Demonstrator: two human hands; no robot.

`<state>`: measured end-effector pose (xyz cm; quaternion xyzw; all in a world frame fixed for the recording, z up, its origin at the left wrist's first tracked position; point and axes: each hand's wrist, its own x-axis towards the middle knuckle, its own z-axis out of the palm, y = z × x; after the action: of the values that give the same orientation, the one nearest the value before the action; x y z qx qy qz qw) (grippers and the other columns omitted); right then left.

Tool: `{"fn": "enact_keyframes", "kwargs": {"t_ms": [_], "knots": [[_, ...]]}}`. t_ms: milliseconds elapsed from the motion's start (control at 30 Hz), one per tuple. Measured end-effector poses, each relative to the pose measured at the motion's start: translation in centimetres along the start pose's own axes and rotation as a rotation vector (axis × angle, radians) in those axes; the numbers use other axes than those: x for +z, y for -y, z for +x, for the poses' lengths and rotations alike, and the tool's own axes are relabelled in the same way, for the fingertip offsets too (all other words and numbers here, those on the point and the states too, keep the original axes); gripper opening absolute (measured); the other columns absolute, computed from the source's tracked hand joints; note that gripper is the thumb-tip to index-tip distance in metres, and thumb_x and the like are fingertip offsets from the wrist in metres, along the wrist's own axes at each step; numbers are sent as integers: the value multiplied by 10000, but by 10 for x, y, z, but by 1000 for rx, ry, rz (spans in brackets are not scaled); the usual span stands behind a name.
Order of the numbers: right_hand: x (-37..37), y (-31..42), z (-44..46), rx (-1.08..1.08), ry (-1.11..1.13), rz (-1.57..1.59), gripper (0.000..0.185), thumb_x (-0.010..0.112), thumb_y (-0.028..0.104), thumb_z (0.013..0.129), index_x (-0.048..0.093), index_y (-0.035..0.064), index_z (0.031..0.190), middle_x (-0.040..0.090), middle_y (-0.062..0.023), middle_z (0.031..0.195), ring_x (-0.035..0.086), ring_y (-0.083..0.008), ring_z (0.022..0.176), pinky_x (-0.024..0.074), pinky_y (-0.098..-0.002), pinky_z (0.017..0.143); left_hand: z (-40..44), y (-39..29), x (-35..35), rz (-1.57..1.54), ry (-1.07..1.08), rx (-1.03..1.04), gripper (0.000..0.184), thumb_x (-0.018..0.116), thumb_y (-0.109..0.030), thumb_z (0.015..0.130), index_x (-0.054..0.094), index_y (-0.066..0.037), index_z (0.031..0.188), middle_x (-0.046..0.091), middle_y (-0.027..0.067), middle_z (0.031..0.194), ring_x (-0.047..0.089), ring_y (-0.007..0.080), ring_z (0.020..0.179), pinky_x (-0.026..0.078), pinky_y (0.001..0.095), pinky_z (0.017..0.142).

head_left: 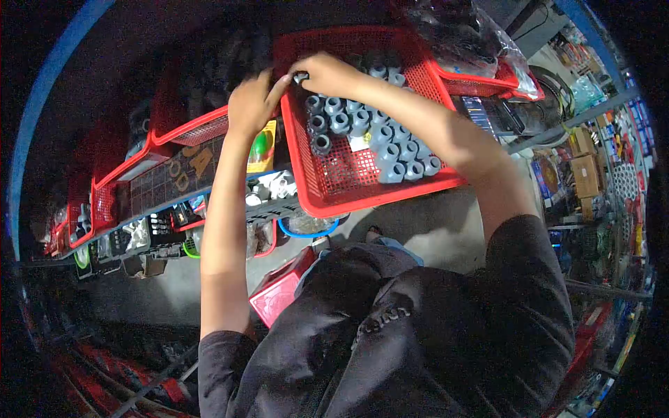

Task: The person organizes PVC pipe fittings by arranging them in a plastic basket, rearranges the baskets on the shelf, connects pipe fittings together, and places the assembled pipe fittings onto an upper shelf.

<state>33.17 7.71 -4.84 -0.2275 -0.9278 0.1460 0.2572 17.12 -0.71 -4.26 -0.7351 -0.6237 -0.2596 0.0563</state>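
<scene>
A red plastic basket [322, 207] in front of me holds several rows of grey pipe fittings [339, 123], most standing with their round openings up. My right hand [326, 74] is over the basket's far left corner, its fingers closed on a grey pipe fitting [301, 76] whose dark opening shows. Just left of the basket's rim is my left hand [252, 104], with thumb and fingers apart and nothing visible between them. Its thumb points towards the fitting; its fingertips are blurred against the dark background.
Another red basket [202, 131] adjoins on the left, and smaller red bins continue along the shelf. A yellow and green packet [262, 148] is below my left hand. Plastic-wrapped goods [474, 42] lie at the upper right. A pink stool-like box [279, 292] and blue basin [310, 226] stand lower down.
</scene>
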Motion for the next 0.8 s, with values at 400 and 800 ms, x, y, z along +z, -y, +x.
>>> {"fn": "enact_keyframes", "kwargs": {"t_ms": [400,800], "knots": [[-1,1,-9,22,40,-28,308,544,54,630,577,-9,929,576,-216,888,555,-359,858,449,-411,735,18,-2,11,-271,18,45,365,559,-203,717,559,-48,1047,577,216,937,551,361,870,433,428,764],[-1,4,8,152,262,-195,330,502,48,661,592,66,978,591,-159,964,557,-335,909,456,-414,769,12,-6,10,-122,-8,-63,336,552,-297,747,574,-58,982,594,199,865,558,359,829,431,426,716]]}}
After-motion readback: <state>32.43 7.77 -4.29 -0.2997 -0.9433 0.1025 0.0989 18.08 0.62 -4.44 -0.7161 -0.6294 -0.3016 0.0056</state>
